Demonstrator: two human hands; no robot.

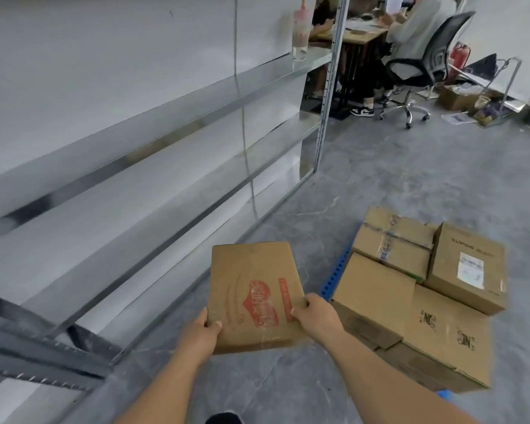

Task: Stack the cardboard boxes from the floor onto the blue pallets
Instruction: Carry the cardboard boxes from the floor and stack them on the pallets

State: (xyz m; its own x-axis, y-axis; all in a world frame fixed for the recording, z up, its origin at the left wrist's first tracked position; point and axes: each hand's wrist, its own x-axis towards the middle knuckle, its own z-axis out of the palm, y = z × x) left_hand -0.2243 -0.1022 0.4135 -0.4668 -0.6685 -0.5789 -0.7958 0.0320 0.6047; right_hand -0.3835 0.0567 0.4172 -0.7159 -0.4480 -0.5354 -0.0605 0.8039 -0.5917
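While held aloft, sealed cardboard box

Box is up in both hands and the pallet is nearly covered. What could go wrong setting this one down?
1. Both hands, left hand and right hand, pinch only the near edge of the red-printed box; it could tip forward.
2. The stacked boxes sit at uneven heights on the blue pallet, so it may rest tilted or slide.

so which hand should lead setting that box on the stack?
Right, probably. Both hands grip the box: left hand on its near-left edge, right hand on its right edge. The stack on the pallet lies to the right, nearest the right hand.
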